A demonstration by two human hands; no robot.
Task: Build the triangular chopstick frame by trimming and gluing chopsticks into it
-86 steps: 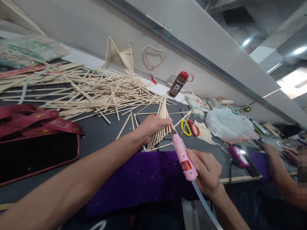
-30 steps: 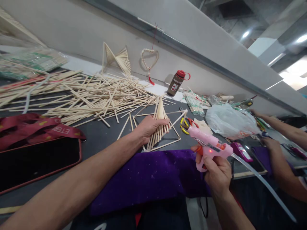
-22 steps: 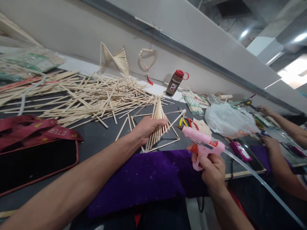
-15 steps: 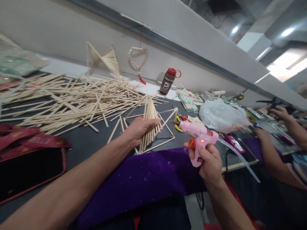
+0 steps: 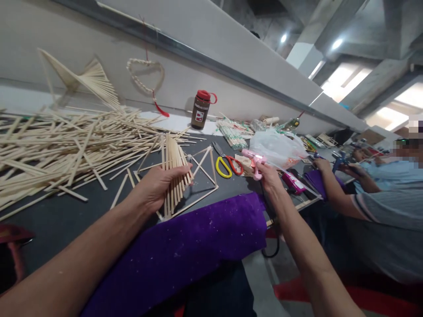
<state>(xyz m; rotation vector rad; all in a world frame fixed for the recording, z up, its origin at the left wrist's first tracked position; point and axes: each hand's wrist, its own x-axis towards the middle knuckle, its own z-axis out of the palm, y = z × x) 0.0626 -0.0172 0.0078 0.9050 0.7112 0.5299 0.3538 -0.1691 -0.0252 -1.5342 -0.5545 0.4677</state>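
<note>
Fanned stick model (image 5: 175, 185) held over the counter (image 5: 233, 187), within the left hand (image 5: 158, 182), whose fingers are clamped on the slats with the thumb laid across the front. Just right of this grip is an outline of thin sticks (image 5: 194, 201); whether it is joined to the slats cannot be told. The right hand (image 5: 269, 174) is well apart, farther right, wrapped around the handle of a pink glue gun (image 5: 254, 158). For sound work at this step, the left hand should press evenly — enough to keep the spread of the slats, not so hard as to twist them — while the right hand keeps the nozzle, presumably hot, clear of nearby plastic. Containers: a translucent plastic bag (image 5: 280, 145) lies crumpled just beyond the right hand, its contents hidden, and contact with the gun cannot be judged; a clear packet (image 5: 231, 132), beyond and left of the right hand, holds thin sticks; a dark bottle (image 5: 200, 112) with a red cap stands beyond the left hand, its fill not discernible. Scissors (image 5: 225, 157) lie between the hands, and loose sticks (image 5: 49, 143) are heaped to the left hand's left.
</note>
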